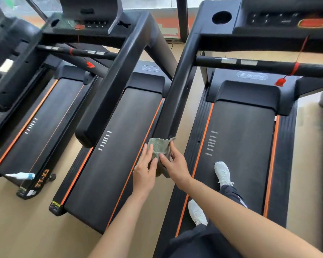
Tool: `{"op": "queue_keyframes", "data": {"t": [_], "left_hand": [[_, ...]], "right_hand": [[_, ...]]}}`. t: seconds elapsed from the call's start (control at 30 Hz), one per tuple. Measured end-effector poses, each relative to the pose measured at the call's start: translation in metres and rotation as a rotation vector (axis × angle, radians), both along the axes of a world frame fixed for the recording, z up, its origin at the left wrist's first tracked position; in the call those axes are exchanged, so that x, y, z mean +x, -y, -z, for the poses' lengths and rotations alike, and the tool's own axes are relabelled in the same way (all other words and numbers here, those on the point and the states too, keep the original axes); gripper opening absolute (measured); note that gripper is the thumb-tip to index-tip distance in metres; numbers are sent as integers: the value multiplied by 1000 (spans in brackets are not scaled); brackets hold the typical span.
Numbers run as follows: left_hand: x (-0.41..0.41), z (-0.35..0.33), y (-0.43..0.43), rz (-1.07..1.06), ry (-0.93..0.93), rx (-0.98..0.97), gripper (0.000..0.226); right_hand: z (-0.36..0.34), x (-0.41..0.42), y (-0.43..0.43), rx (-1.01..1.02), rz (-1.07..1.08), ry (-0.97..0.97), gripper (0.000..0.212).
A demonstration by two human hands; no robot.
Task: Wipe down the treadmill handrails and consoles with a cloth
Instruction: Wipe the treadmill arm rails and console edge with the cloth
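Your left hand pressed flat against cloth, your right hand pinching cloth over handrail end, your feet on treadmill belt.

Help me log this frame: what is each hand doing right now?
Left hand: open, fingers flat against the cloth.
Right hand: closed on the cloth at the handrail end.

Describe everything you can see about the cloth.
The cloth is a grey-green rag that looks like worn woven towelling, crumpled, with a ragged top edge. It is draped over the near end of the black handrail, a loose tail hanging below. The left hand presses straight fingers against its left side; the right hand grips it from the right, thumb on the front.
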State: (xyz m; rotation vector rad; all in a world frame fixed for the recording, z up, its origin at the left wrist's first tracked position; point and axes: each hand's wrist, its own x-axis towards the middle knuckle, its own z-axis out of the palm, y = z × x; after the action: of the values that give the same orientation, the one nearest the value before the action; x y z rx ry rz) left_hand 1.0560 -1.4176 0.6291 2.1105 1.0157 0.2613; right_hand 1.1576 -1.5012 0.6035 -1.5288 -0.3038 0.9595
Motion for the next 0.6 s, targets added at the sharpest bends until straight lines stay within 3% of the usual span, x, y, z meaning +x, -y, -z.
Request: {"op": "queue_keyframes", "data": {"t": [0.2,0.37,0.6], "left_hand": [[15,0,-17,-94,-30,-195,53],[-1,-4,7,-213,-58,-125,59],[-25,14,28,-367,-20,-270,52]], "right_hand": [[-10,27,-13,-97,-85,359,85],[6,21,-1,-121,-242,803,75],[1,38,9,-164,-527,1290,70]]}}
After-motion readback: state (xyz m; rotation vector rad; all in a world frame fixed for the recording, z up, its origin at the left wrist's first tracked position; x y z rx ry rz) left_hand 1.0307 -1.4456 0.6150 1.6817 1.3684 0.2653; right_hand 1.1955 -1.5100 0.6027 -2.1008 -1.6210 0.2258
